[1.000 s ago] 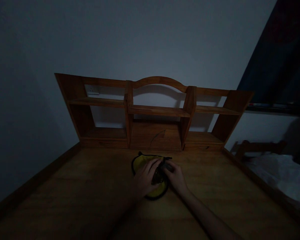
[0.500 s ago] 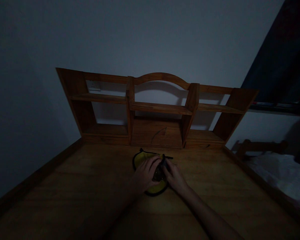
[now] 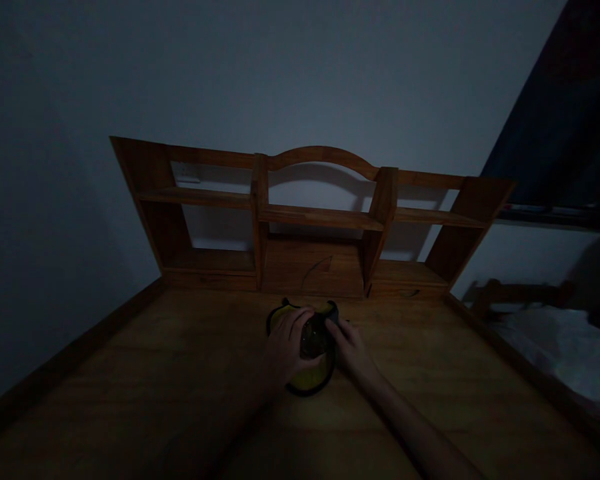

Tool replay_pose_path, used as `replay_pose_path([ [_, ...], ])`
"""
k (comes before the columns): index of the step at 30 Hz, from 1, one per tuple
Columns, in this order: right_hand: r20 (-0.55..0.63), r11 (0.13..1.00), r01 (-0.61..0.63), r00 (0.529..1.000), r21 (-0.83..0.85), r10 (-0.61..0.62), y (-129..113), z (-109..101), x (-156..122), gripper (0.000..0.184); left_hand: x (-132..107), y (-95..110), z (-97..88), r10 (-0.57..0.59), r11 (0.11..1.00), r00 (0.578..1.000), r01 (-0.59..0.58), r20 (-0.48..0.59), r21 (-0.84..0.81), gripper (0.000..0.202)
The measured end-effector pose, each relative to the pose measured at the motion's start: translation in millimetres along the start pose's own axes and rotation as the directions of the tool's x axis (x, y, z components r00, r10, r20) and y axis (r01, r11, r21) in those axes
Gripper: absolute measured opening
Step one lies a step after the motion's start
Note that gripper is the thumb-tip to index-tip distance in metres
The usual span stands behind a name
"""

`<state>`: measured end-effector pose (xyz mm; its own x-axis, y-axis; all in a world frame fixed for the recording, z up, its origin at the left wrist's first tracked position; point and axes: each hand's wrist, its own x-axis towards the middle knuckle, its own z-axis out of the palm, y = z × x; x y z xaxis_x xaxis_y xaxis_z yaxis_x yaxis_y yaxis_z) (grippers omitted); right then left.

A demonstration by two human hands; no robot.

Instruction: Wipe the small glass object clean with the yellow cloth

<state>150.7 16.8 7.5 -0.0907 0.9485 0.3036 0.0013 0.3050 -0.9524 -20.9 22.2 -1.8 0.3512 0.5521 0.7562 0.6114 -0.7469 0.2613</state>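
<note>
A yellow cloth piece with black edging (image 3: 310, 381) lies on the wooden desktop. On it is a dark, shiny round object (image 3: 313, 337), perhaps a glass jar or cup; the dim light hides its kind. My left hand (image 3: 286, 347) curls around the left side of this object, thumb at the near side and fingers at the far side. My right hand (image 3: 349, 345) pinches the cloth's right part, which is lifted and folded up beside the round object. Both palms hide much of the cloth.
A wooden shelf unit (image 3: 320, 217) with cubbies and low drawers stands along the back of the desktop (image 3: 190, 387) against a pale wall (image 3: 300, 73). Raised wooden edges run along both sides. To the right are a dark curtain (image 3: 565, 120) and whitish bedding (image 3: 560, 347).
My right hand has turned the cloth's right edge upward, so its yellow side shows at the top. The round object is more exposed between my hands. My left hand has shifted slightly left.
</note>
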Motion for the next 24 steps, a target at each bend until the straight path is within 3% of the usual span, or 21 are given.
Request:
replay_pose_path([
  [4,0.117,0.896,-0.265,0.964,0.357,0.239,4.8,1.6,2.6,0.033,0.8,-1.8,-0.8,-0.033,0.999,0.998,0.032,-0.058,-0.012,0.077],
  [8,0.232,0.799,-0.416,0.909,0.435,0.347,2.5,-1.1,-0.5,0.033,1.5,0.6,-2.9,-0.055,0.998,0.996,0.054,-0.070,-0.012,0.075],
  [24,0.284,0.788,-0.335,0.935,0.516,0.211,1.8,-3.0,0.0,0.043,5.0,3.4,-3.9,-0.179,0.983,0.972,0.171,-0.153,-0.063,0.076],
])
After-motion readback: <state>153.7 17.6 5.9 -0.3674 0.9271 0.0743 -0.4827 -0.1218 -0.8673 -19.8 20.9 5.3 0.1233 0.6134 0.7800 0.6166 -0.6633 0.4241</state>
